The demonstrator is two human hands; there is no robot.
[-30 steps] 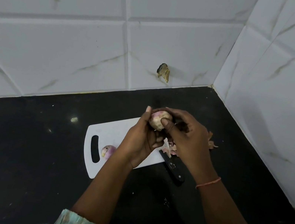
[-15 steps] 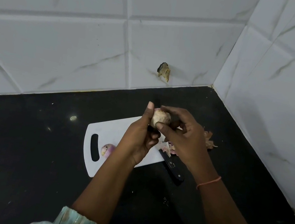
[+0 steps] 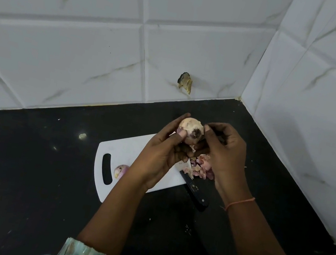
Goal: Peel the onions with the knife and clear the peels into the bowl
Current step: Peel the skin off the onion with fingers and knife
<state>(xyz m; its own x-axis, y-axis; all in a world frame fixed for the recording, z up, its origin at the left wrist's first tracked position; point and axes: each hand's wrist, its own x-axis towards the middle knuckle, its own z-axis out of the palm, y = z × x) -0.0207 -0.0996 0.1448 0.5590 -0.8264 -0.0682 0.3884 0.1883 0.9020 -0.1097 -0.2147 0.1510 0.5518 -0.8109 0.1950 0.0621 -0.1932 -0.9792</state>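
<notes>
Above a white cutting board [image 3: 129, 154] at the centre of the frame, we hold a pale onion [image 3: 190, 130] in mid-air, our left hand [image 3: 161, 155] curled round it from the left with the thumb up along its side. A dark patch on the onion faces the camera. Our right hand [image 3: 224, 152] comes in from the right, its fingertips [image 3: 207, 129] bent onto the onion's edge, seemingly pinching at skin there; whether a strip is actually caught between them we cannot tell.

The knife [image 3: 195, 190] lies untouched at the board's lower right corner, its dark handle out on the black counter [image 3: 33, 171] and its blade largely hidden under a heap of pinkish peels [image 3: 201, 168] just right of centre. A second onion [image 3: 121, 170], purple-tinged, sits on the board beside the handle slot, left of centre. White marbled tiles [image 3: 87, 47] fill the upper frame, with a chipped spot [image 3: 185, 82] in the middle. No bowl is in view.

We judge the step in hand to be stripping the last skin off this onion by finger. The next move calls for a firm pull on the loosened skin while the left hand steadies the bulb, then setting it down, and later gathering the heap of peels for the bowl.
</notes>
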